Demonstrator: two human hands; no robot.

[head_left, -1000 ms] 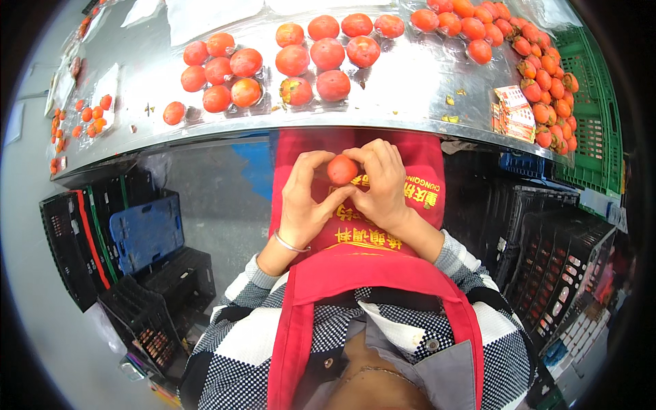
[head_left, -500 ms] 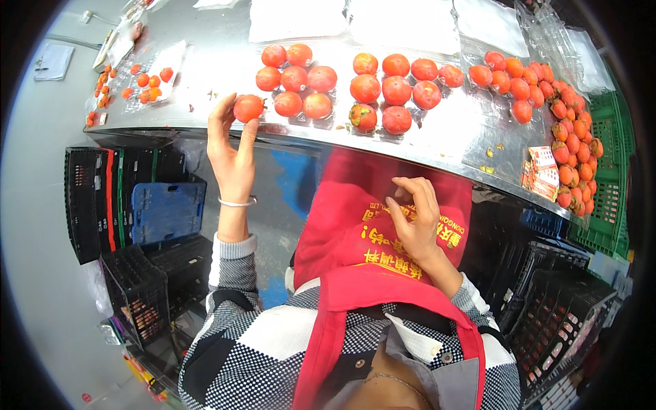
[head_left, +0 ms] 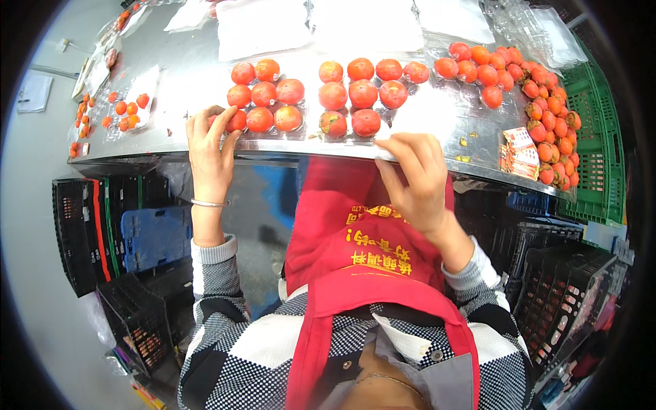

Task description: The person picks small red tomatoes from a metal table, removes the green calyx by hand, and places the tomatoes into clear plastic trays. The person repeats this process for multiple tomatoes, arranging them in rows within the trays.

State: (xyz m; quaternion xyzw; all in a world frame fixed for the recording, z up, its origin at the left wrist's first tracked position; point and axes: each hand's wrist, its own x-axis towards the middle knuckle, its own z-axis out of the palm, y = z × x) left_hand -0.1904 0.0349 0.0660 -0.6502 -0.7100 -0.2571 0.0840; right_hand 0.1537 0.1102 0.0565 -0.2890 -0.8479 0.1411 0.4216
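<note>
My left hand is closed around a red-orange persimmon, its fingers hiding the fruit's left side. That fruit sits at the left end of the front row of a group of persimmons on clear plastic by the table's front edge. To the right, a second group of persimmons lies on clear plastic too. Just in front of its near right corner is my right hand, thumb and forefinger apart at the table edge, with nothing visible between them.
Loose persimmons pile up on the right of the metal table, beside a green crate and small printed cards. White sheets lie along the back. Black crates stand below on both sides.
My left hand has brought the persimmon against the front row of the left group. My right hand has risen from the apron to the table edge. The whole view has shifted.
</note>
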